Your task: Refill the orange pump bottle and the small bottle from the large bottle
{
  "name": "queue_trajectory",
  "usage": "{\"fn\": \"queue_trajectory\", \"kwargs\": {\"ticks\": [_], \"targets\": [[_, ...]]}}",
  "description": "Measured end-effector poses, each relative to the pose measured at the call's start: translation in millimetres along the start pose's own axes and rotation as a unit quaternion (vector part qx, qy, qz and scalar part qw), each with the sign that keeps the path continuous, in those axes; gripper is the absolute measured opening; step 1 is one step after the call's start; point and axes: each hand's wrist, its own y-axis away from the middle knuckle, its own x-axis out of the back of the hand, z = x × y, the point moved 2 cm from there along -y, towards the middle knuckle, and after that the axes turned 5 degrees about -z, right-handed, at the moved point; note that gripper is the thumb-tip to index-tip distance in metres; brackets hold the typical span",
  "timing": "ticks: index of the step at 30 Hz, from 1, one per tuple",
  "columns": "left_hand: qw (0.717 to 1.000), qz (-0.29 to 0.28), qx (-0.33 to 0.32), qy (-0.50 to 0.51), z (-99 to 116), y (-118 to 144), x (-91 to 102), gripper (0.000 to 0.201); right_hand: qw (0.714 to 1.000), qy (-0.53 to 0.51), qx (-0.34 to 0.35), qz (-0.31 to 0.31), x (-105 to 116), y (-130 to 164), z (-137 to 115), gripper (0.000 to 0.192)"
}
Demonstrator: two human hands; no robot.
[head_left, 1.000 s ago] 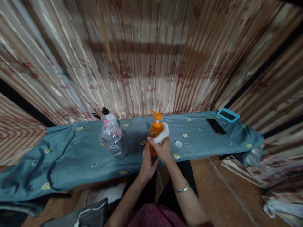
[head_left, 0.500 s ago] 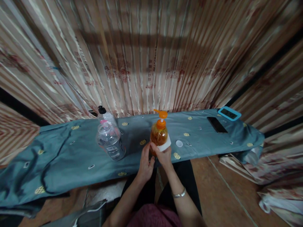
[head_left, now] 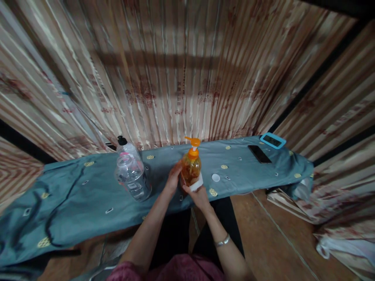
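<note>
The pump bottle [head_left: 191, 168] stands upright on the blue cloth [head_left: 88, 195], between the hands: the left hand [head_left: 173, 177] clasps its side, while the right hand [head_left: 198, 194] presses a white cloth [head_left: 196, 184] against its base (grip partly hidden).

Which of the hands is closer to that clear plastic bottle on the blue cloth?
Left. The left hand rests on the orange pump bottle on the side facing the clear bottle; the right hand is on its far side.

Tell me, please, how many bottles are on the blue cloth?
3: the orange pump bottle between both hands, a clear bottle to its left, and a black-capped bottle partly hidden behind that.
</note>
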Motion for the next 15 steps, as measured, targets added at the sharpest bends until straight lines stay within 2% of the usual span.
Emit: {"fn": "queue_trajectory", "kwargs": {"ticks": [4, 7, 9, 12, 15], "targets": [[0.999, 0.007, -0.023, -0.027, -0.8, 17.0, -0.9, 0.060, 0.999, -0.021, 0.029, -0.014, 6.8, -6.6, -14.5, 0.056], [0.994, 0.027, -0.041, -0.093, -1.3, 37.1, 3.6, 0.061, 0.998, -0.038, 0.055, 0.016, 8.4, -16.7, -33.8, 0.064], [0.987, 0.045, -0.062, -0.142, -0.3, 47.9, 5.5, 0.059, 0.995, -0.045, 0.072, 0.044, 9.2, -25.8, -50.9, 0.074], [0.969, 0.076, -0.101, -0.211, 2.7, 57.4, 8.6, 0.060, 0.992, -0.047, 0.104, 0.054, 10.8, -38.9, -79.5, 0.080], [0.953, 0.078, -0.123, -0.267, 4.3, 59.2, 12.7, 0.062, 0.986, -0.031, 0.154, 0.063, 10.3, -45.1, -100.4, 0.087]]}}
